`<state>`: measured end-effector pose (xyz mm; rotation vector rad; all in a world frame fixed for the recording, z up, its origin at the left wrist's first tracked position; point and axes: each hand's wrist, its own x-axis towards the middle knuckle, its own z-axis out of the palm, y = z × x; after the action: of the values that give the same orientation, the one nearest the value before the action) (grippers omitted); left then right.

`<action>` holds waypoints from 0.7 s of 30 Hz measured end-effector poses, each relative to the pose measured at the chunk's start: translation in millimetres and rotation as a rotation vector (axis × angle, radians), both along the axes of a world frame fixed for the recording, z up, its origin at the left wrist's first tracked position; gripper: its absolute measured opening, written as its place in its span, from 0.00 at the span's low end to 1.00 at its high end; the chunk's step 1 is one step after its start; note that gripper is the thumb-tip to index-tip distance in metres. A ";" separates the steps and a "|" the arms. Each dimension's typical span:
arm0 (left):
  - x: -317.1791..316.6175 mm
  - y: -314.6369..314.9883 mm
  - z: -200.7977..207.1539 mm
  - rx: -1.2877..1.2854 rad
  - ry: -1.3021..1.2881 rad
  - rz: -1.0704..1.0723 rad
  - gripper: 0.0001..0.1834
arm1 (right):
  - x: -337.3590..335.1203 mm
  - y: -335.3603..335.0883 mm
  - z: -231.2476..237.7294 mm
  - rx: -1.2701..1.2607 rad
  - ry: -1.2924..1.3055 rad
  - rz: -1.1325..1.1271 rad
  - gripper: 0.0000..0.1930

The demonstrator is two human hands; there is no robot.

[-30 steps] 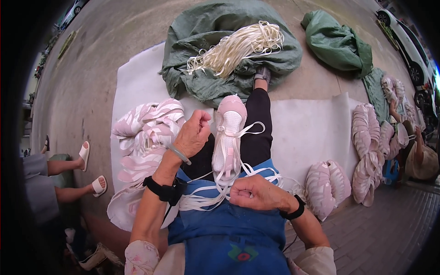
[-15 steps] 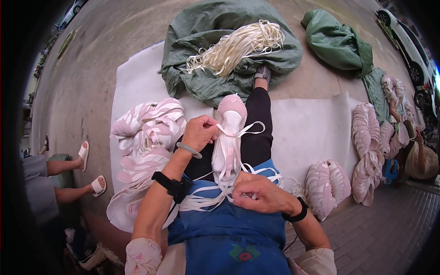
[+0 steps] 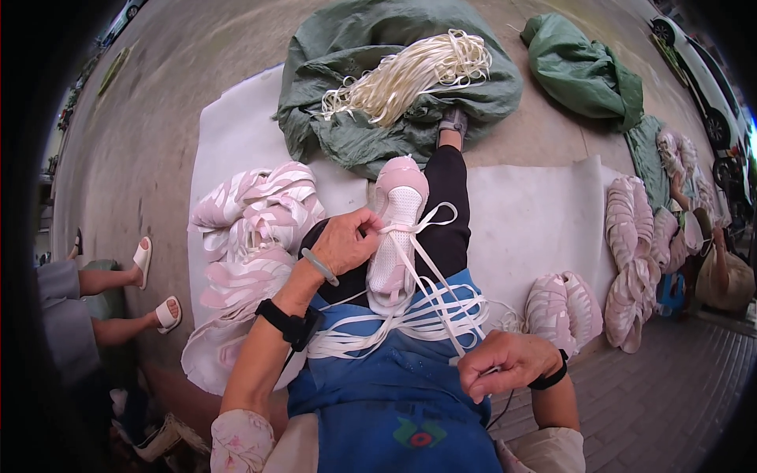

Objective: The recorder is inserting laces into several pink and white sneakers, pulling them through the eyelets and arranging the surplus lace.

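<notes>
A pink and white shoe upper [image 3: 402, 188] lies toe-away on my lap, over my dark trousers and blue apron [image 3: 386, 394]. My left hand [image 3: 341, 246] is closed at its left edge, pinching the white shoelace [image 3: 419, 251] that crosses the upper and loops out on its right. Lower right, over the apron, my right hand [image 3: 509, 364] is closed round a length of the shoelace, which stretches taut up to the upper. More loose white laces [image 3: 351, 339] are spread across my lap below the upper.
Stacked uppers [image 3: 256, 213] lie to my left, others [image 3: 564, 319] to my right. A heap of cream laces [image 3: 410, 79] rests on a green sack [image 3: 315, 71] ahead. Another green sack [image 3: 579, 71] lies far right. People sit at both sides, a sandalled foot [image 3: 168, 315] at left.
My right hand has moved right and down from beside the upper, drawing the lace out across the apron. My left hand has shifted slightly right, staying at the upper's edge.
</notes>
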<state>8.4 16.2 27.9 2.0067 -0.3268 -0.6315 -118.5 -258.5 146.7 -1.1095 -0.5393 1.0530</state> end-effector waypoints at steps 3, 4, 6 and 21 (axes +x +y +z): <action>7.0 -6.7 1.1 -0.010 0.059 0.096 0.11 | 4.3 8.3 -2.5 -0.079 -0.012 0.053 0.08; 10.0 -8.8 0.1 -0.009 0.074 0.222 0.13 | 4.4 17.3 -2.4 -0.145 -0.010 -0.027 0.08; 19.5 -11.1 -15.1 -0.004 -0.014 0.242 0.15 | 6.1 35.4 -26.5 -0.263 -0.274 -0.242 0.08; 43.7 -33.1 -18.2 0.188 0.014 0.198 0.29 | 71.4 104.8 -98.8 -1.155 -0.953 -0.673 0.12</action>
<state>52.1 -16.9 9.7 2.1799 -0.0599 -0.5683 -47.1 -153.7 48.0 -2.6226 -0.1798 0.0751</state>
